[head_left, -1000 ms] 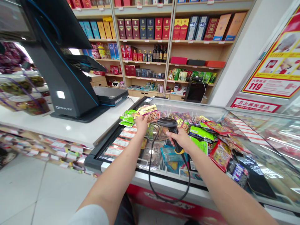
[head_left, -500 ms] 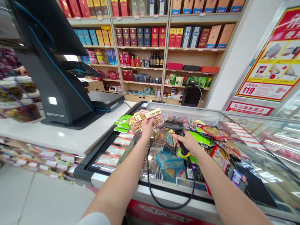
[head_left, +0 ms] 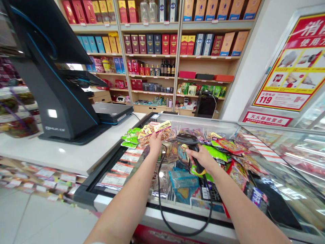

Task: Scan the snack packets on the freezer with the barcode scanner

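Scanner [head_left: 187,138] just right of packet [head_left: 166,133]
Near the freezer [head_left: 86,189]'s far left corner, my left hand [head_left: 155,142] pinches the packet; my right hand [head_left: 203,158] grips the scanner.

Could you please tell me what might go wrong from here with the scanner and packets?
The scanner in the right hand trails a looped cable near the front edge of the glass-topped case, so it might snag. Loose packets heaped beside that hand could slide if brushed. The left hand holds a yellow-topped packet close to others, which might get dragged along.
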The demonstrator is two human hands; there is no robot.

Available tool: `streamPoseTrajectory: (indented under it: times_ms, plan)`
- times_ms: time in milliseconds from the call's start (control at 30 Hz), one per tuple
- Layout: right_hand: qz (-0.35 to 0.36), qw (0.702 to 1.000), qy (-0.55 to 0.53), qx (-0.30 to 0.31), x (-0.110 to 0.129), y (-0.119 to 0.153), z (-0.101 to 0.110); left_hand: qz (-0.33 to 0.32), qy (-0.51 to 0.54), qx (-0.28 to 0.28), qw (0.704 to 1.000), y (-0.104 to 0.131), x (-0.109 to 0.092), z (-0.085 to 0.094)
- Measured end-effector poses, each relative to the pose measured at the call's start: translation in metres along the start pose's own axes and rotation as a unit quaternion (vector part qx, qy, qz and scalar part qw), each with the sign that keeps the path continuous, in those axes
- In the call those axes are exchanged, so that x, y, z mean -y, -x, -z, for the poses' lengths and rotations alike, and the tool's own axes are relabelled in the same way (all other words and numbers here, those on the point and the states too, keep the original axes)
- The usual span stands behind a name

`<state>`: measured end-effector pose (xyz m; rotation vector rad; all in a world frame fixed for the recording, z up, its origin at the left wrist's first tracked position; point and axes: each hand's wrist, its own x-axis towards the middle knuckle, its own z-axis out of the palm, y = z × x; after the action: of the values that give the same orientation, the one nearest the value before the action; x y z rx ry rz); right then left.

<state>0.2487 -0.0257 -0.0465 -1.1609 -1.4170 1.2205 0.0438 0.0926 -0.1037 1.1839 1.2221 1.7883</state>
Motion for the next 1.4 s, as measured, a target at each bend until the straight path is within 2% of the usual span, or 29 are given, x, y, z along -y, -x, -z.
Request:
streamPoseTrajectory:
  times_ms: [400,533,633,733,800,933,1067,1233,1300,1400]
  plan:
    - [-0.007,1.0,-0.012,-0.004,0.001,-0.001,0.001,-0.006,0.022,0.001,1.0,0.004,-0.006,0.0]
    - [-0.004,1.0,-0.018,-0.012,0.002,-0.001,0.0,0.015,0.022,-0.001,1.0,0.009,-0.008,-0.006]
    - [0.001,0.999,-0.032,-0.017,0.008,0.003,0.002,0.022,0.032,0.017,0.999,0.012,-0.009,-0.015]
    - [0.011,0.999,-0.027,-0.033,0.014,0.008,0.013,0.019,0.034,0.053,0.998,0.016,-0.011,-0.034]
    - [0.018,0.998,-0.029,-0.047,0.016,0.014,0.025,0.028,0.039,0.085,0.995,0.02,-0.015,-0.053]
    - [0.021,0.995,-0.043,-0.093,0.016,0.027,0.056,0.07,0.07,0.157,0.983,0.037,-0.023,-0.104]
    - [0.006,0.988,-0.044,-0.15,0.014,0.044,0.085,0.079,0.049,0.181,0.979,0.055,-0.026,-0.154]
    - [0.001,0.978,-0.063,-0.199,0.012,0.062,0.109,0.062,-0.108,0.19,0.974,0.074,-0.029,-0.192]
    - [0.005,0.978,-0.075,-0.195,0.012,0.067,0.116,0.049,-0.192,0.208,0.958,0.08,-0.034,-0.201]
    - [0.004,0.979,-0.072,-0.19,0.012,0.074,0.124,0.042,-0.328,0.23,0.915,0.089,-0.045,-0.209]
